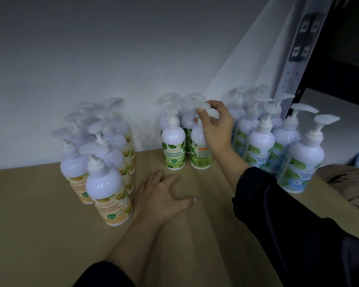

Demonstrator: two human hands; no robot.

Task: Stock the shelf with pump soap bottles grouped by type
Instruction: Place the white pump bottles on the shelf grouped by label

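Observation:
Three groups of white pump soap bottles stand on the brown shelf board (39,235). Several orange-label bottles (109,195) are at the left, several green-label bottles (173,148) in the middle, several blue-label bottles (303,162) at the right. My right hand (216,125) pinches the pump head of the front right green-label bottle (201,156), which stands upright with its back label facing me. My left hand (164,195) lies flat on the board, fingers spread, beside the nearest orange-label bottle, holding nothing.
A white wall (112,59) backs the shelf. A perforated metal upright (294,79) rises at the right behind the blue-label group, with a dark bay beyond it. A blue and brown bundle (350,179) lies at the far right edge.

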